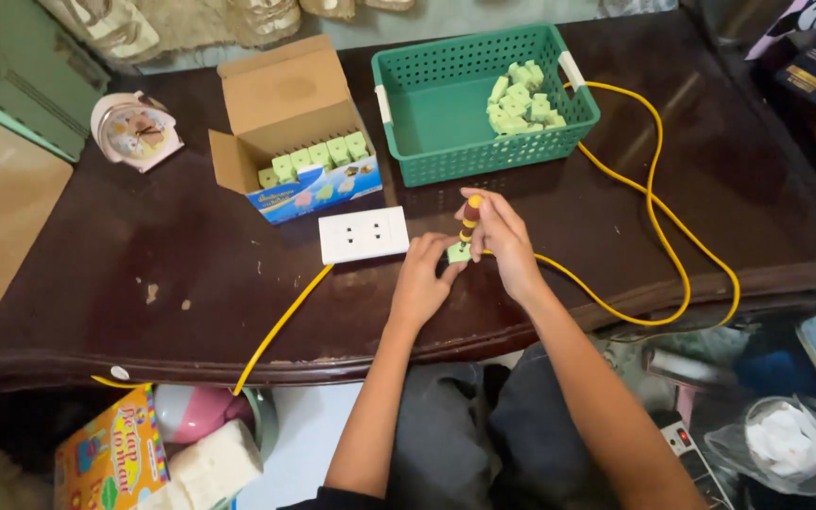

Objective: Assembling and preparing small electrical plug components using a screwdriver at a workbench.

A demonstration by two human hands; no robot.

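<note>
My left hand (420, 283) pinches a small green plug (459, 252) against the dark wooden table (144, 274). My right hand (502, 241) grips a screwdriver (470, 217) with a red and yellow handle, held upright with its tip down on the plug. A white double socket (364, 234) lies just left of my hands, with a yellow cable (658, 222) running from it.
A green plastic basket (427, 118) holding several green plugs stands behind my hands. Left of it, an open cardboard box (290, 132) contains more plugs. A small clock (134, 129) sits at the far left. Under the table's edge are a colourful box (110, 453) and bags.
</note>
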